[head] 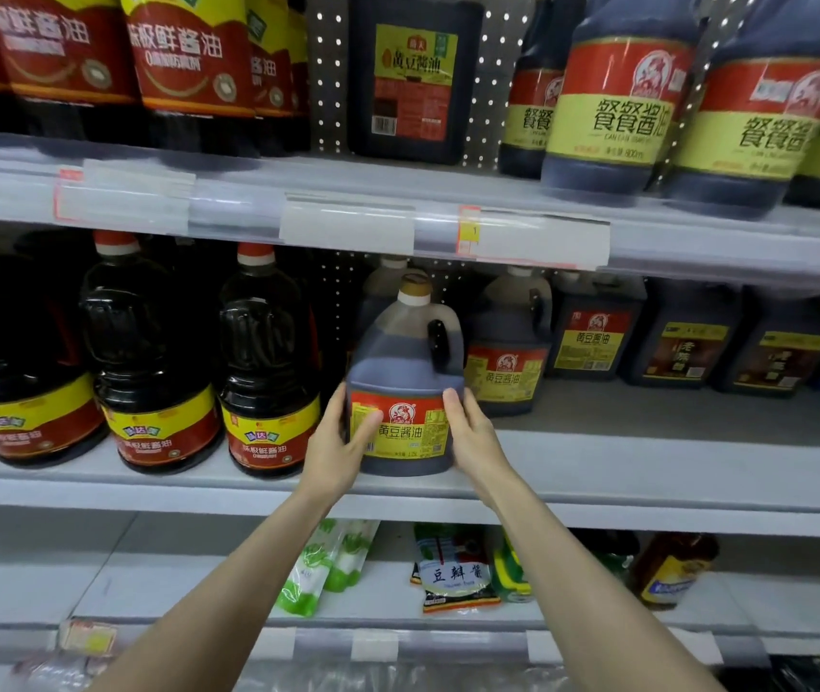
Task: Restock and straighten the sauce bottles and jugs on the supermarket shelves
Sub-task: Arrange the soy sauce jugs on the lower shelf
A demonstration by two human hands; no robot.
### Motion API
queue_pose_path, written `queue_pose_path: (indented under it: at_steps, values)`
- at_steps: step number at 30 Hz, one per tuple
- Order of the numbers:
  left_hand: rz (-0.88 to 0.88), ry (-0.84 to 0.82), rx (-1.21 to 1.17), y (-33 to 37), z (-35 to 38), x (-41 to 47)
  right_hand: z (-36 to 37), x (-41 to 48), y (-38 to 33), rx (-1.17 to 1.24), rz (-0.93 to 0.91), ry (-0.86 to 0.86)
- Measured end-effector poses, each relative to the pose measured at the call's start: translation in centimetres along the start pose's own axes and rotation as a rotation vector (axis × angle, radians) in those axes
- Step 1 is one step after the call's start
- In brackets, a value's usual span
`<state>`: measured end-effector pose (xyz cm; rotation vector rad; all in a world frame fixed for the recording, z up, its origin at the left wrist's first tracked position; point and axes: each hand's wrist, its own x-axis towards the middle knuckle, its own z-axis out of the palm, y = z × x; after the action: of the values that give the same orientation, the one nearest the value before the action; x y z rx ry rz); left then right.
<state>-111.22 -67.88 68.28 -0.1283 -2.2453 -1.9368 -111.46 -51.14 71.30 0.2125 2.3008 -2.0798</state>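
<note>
The left hand (335,442) and the right hand (472,437) curl their fingers around the lower sides of the jug (405,362), which stands near the front edge of the shelf (647,496), so an uneven push may tip it or knock the bottle (268,372) just outside the left fingers.

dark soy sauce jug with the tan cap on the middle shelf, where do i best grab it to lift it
The moulded handle at the right shoulder of the dark plastic soy sauce jug, reached from the front right: it faces outward. The left hand and right hand clasp the lower label sides.
</note>
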Motion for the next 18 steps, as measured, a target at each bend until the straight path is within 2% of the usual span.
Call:
queue_pose_path:
  at_steps: [9, 13, 18]
  values:
    - [0.057, 0.023, 0.004, -3.9, 1.0, 1.5, 1.2, 1.6, 5.2, -0.040, -0.113, 0.072]
    - [0.105, -0.018, -0.022, -4.8, 0.7, 1.5, 1.1, 3.0, 7.2, -0.055, -0.156, 0.095]
    - [0.166, -0.031, 0.005, -5.7, 0.5, 1.8, 0.3, 2.8, 7.0, -0.034, -0.223, 0.031]
